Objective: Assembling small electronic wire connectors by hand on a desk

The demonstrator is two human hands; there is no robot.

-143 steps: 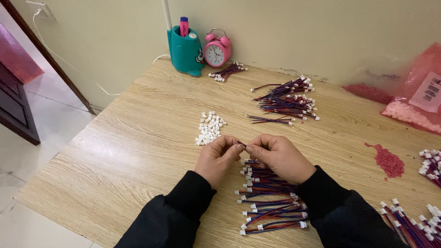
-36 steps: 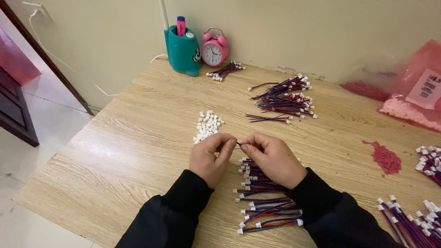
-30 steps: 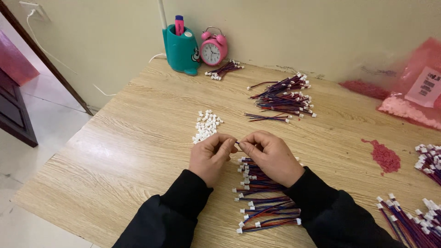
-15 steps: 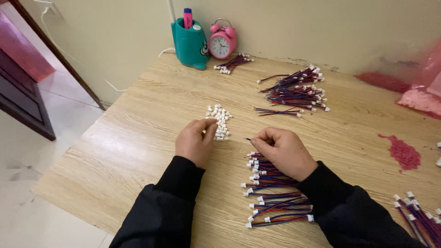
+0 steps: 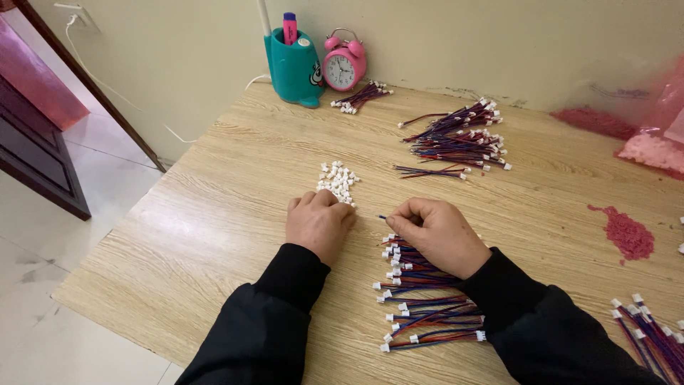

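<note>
Your left hand rests knuckles-up on the wooden table, fingers curled at the near edge of the small pile of white connector housings; you cannot tell whether it has pinched one. Your right hand pinches a thin wire lead, its tip poking out leftward, just above the row of red-and-blue wire harnesses.

2 hands, 1 alarm clock, 1 teal pen holder.
</note>
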